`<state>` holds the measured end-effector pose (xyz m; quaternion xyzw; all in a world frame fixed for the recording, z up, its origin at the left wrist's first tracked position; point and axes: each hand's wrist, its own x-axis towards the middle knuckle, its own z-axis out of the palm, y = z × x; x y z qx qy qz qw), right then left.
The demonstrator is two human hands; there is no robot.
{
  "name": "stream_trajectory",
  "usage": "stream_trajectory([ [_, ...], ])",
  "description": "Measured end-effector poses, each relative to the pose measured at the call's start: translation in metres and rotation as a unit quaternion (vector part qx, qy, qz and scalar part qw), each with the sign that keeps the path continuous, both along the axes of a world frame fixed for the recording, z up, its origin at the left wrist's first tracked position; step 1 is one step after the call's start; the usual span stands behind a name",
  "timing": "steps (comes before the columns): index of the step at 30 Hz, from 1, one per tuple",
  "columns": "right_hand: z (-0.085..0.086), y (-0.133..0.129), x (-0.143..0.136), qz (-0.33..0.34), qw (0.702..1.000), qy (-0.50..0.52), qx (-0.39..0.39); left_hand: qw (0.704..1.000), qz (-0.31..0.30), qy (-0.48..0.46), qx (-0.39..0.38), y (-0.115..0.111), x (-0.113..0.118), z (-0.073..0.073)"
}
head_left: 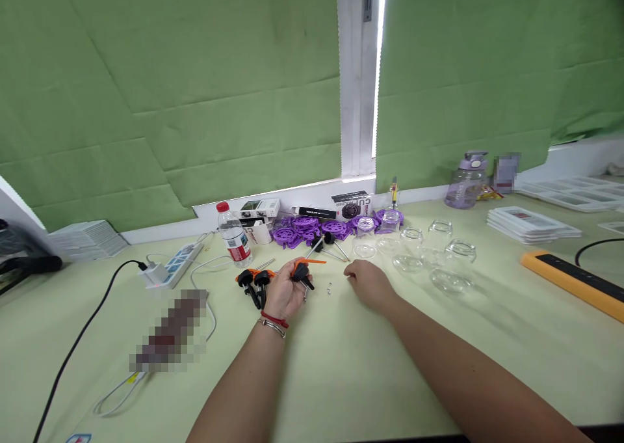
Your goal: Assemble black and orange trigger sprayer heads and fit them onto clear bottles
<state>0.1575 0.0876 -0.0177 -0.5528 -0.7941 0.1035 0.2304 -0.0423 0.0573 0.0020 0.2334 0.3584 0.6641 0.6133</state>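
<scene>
My left hand (286, 292) is closed around a black-and-orange part (301, 272), which has a rounded black head, a flat orange strip pointing right and a thin metal rod below. Similar black-and-orange parts (254, 283) lie just left of that hand. My right hand (366, 283) rests low over the table with its fingers curled together; whatever they pinch, if anything, is hidden. Several tiny metal pieces (329, 289) lie between my hands. Just beyond, black-headed pieces with metal rods (327, 240) lie near a row of purple openwork plastic parts (334, 229).
Clear glass cups (410, 251) stand to the right of the purple parts. A red-capped bottle (234, 238), a power strip (178, 264) and cables are on the left. Small boxes (351, 207) line the wall. Farther right are a lilac bottle (465, 181), stacked white cards (531, 225) and an orange-black bar (575, 280).
</scene>
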Motion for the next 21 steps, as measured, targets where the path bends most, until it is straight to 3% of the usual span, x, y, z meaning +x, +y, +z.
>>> stream_trajectory([
  [3,0.008,0.008,0.017,-0.124,0.990,-0.016,-0.067,1.000,0.011,-0.014,-0.018,0.001,0.000,0.001],
  [5,0.011,0.011,0.024,-0.154,0.983,-0.032,-0.099,0.999,0.020,-0.029,-0.028,0.002,0.001,0.001],
  [21,0.002,0.015,0.023,-0.146,0.976,-0.056,-0.148,0.993,0.056,-0.091,-0.057,0.008,-0.001,-0.001],
])
